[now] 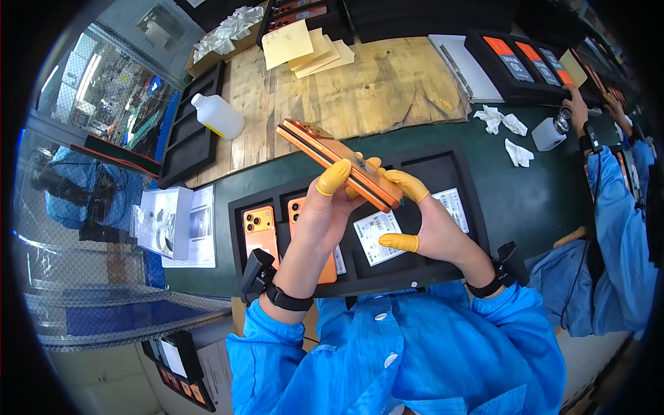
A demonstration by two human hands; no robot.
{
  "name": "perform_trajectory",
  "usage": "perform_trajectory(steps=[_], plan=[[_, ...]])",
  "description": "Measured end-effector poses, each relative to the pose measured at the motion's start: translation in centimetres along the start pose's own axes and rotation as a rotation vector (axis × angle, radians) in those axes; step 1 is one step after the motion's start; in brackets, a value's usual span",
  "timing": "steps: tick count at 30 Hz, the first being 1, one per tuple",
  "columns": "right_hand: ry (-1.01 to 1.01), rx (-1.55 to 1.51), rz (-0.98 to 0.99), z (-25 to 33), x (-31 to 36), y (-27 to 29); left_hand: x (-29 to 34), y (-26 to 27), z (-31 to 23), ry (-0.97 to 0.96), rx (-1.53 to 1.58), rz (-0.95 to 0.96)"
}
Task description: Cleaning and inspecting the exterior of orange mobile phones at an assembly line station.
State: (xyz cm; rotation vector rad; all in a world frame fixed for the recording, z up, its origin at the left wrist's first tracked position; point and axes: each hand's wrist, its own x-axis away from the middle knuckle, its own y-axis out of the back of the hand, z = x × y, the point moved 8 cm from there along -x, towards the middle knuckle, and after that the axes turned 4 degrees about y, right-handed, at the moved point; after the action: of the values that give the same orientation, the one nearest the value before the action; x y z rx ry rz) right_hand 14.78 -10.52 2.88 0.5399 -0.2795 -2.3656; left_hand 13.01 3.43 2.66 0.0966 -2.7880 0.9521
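Observation:
My left hand, with yellow finger cots, grips an orange phone above the tray, tilted with its far end to the left. Orange and dark layers show along its side; whether it is one phone or two stacked I cannot tell. At its near right end, the fingers of my right hand touch it, while that thumb stretches apart. Below lies a black compartment tray. An orange phone rests in its left slot, and another phone beside it is partly behind my left forearm. White labelled sheets lie in other slots.
A white bottle stands at the back left beside yellow paper notes on a wooden board. An open white box sits left. Crumpled tissues and a dispenser bottle stand right, near a co-worker's hand.

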Motion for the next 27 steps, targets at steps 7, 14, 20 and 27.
perform_trajectory(steps=[7, 14, 20, 27], plan=[[-0.113, -0.005, 0.048, -0.9, 0.7, -0.2, 0.6, -0.6, 0.5, 0.044, -0.073, -0.071], [-0.112, -0.041, 0.0, -0.8, 0.5, 0.4, 0.4, -1.0, 0.4, 0.044, -0.109, -0.083], [-0.018, 0.193, -0.134, 1.3, 0.3, 2.2, -0.4, -1.2, 1.7, 0.213, 0.211, -0.047], [0.212, 0.375, -0.246, 2.6, 0.5, 2.7, -0.3, -1.3, 2.5, 0.22, 0.246, -0.093]])
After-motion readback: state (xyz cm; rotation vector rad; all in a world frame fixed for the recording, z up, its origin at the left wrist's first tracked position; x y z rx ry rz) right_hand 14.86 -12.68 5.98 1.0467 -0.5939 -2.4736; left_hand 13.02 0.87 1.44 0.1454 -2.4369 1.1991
